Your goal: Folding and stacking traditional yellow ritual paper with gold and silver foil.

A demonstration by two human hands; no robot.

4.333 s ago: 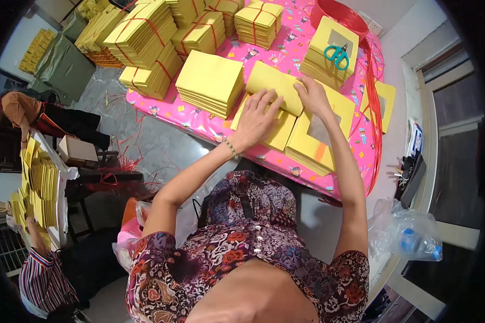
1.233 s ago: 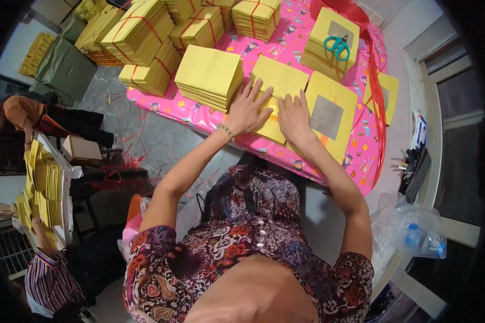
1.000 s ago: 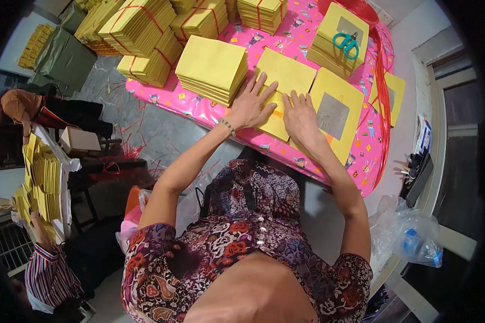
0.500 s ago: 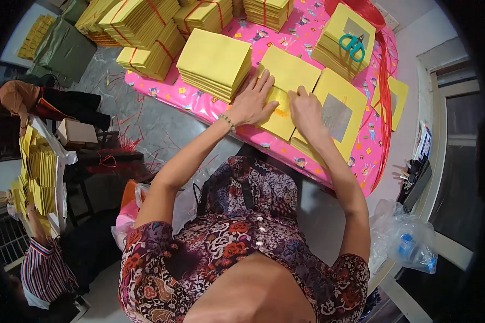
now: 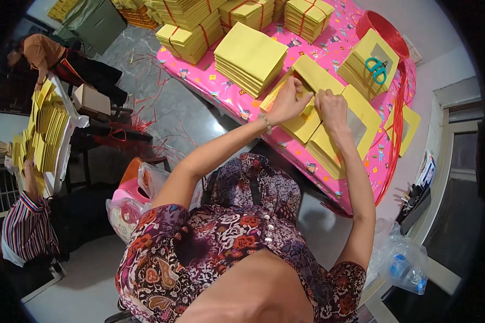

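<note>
Both hands are over a flat yellow paper envelope (image 5: 302, 125) on the pink patterned table. My left hand (image 5: 288, 105), with a beaded bracelet at the wrist, pinches paper at the envelope's raised far part. Close beside it, my right hand (image 5: 333, 110) is curled with its fingertips on the same paper; its grip is partly hidden. A yellow flap (image 5: 318, 74) stands up beyond the hands. To the right lies a stack of yellow envelopes with a grey window (image 5: 357, 125), partly under my right forearm. A neat yellow stack (image 5: 250, 54) sits left of my hands.
Teal scissors (image 5: 376, 70) lie on another stack at the far right, near a red basin (image 5: 381, 35). Red string (image 5: 399, 124) hangs over the table's right edge (image 5: 385, 161). Tied yellow bundles (image 5: 307, 19) stand at the back. Two people work at a table at left.
My left hand has gone from lying flat to pinching the paper. The envelope's far part is now lifted. My right hand stays curled beside it. The view has shifted, moving the table rightward.
</note>
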